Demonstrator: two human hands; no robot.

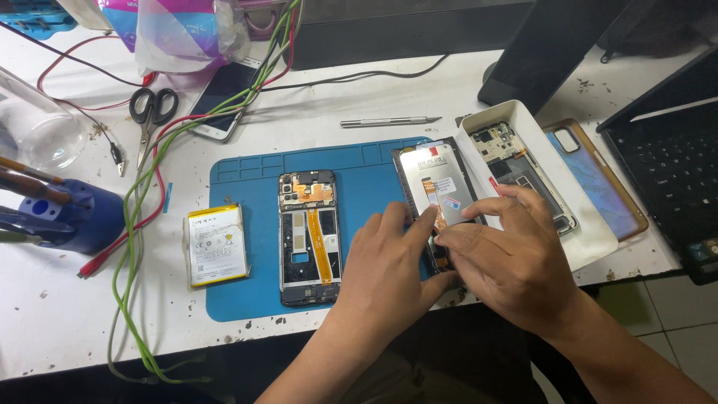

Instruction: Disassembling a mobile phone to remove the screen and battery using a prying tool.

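Both forearms come in from the near edge and meet over the right end of the blue mat (247, 295). The left hand (385, 262) lies palm down, its fingers curled, with the forefinger and thumb tip stretched to the lower part of the screen panel (437, 176). The right hand (516, 258) arches over from the right, thumb and forefinger closed in a pinch at the same spot, where an orange flex strip runs down the panel's silver back. Both hands press or pinch at the panel; whether either lifts it cannot be told.

The panel lies face down, tilted, at the mat's right edge, with a small red tab at its far end and small stickers near the strip. Just right of it stands a white tray (591, 224) holding a phone frame. On the mat's middle lies an opened phone (308, 236). Left of the mat lies a battery (217, 245), white with a yellow band at its far end. Scissors (152, 112) lie far left.
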